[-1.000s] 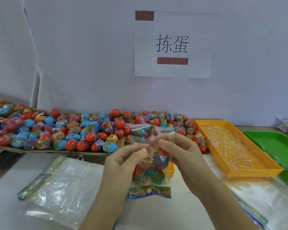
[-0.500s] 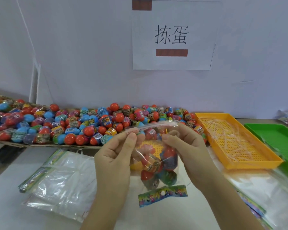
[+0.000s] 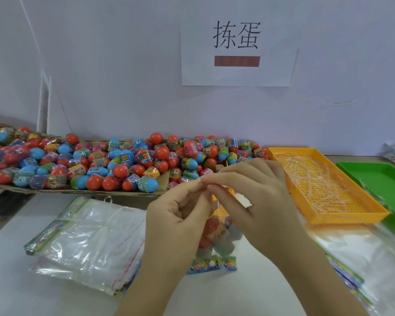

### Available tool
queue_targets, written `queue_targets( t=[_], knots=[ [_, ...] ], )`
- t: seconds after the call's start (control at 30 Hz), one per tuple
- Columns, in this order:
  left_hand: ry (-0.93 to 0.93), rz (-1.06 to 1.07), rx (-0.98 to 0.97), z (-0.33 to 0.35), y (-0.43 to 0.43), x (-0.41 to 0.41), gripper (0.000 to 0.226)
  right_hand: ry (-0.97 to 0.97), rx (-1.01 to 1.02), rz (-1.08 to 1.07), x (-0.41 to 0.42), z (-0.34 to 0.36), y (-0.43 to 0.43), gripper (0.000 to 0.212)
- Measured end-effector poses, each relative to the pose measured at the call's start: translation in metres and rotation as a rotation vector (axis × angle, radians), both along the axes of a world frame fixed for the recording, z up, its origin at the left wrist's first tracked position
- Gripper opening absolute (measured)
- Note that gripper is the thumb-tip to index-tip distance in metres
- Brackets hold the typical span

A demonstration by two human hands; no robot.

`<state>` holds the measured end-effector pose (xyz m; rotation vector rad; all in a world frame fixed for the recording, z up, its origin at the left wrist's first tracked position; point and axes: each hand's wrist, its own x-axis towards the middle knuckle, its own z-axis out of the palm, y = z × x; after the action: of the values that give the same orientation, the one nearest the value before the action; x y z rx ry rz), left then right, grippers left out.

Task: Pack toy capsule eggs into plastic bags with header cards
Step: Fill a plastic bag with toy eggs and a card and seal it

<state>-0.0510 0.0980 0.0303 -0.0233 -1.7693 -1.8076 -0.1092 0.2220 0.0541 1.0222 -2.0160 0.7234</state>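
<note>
In the head view, the step in hand looks like closing the mouth of the filled bag (image 3: 218, 241). It hangs between the two hands above the white table (image 3: 249, 290), with several eggs inside and its header card (image 3: 212, 265) at the lower end.

The left hand (image 3: 176, 220) has its fingers curled, and thumb and forefinger pinch the bag's upper edge. The right hand (image 3: 258, 195) pinches the same edge just beside it, its other fingers loosely bent. The fingertips of the two hands almost touch.

The next move probably calls for running the pinch along the edge to seal it. Whether a liner strip is coming off cannot be told, though the orange tray (image 3: 342, 216) to the right holds thin strips.

The loose capsule eggs (image 3: 123, 165) lie heaped behind.
</note>
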Motion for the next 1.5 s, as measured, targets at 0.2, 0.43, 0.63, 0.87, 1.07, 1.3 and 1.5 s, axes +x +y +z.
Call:
queue_targets(
  t=[0.2, 0.43, 0.63, 0.87, 1.07, 1.3, 1.5],
  knots=[
    [-0.059, -0.117, -0.115, -0.004, 0.000, 0.001, 0.028, 0.095, 0.068, -0.070, -0.003, 0.002, 0.005, 0.017],
    [-0.050, -0.049, -0.187, -0.001, -0.001, 0.000, 0.044, 0.232, 0.127, -0.151, -0.001, -0.002, 0.001, 0.022],
    [-0.054, -0.027, -0.258, 0.003, 0.003, 0.004, 0.048, 0.144, 0.121, -0.196, 0.001, -0.001, 0.000, 0.025],
    [-0.096, -0.081, -0.170, 0.002, 0.003, 0.002, 0.038, -0.146, 0.006, -0.161, -0.003, -0.002, 0.002, 0.022],
    [-0.124, -0.075, 0.060, 0.002, -0.007, -0.003, 0.032, -0.534, -0.541, -0.187, -0.041, 0.004, 0.051, 0.020],
    [-0.222, -0.069, 0.145, -0.009, -0.010, -0.014, 0.025, -0.930, -0.748, -0.252, -0.070, -0.003, 0.111, 0.013],
    [-0.229, -0.078, 0.132, -0.012, -0.008, -0.014, 0.028, -1.077, -0.378, 0.034, -0.047, 0.009, 0.113, 0.048]
  ],
)
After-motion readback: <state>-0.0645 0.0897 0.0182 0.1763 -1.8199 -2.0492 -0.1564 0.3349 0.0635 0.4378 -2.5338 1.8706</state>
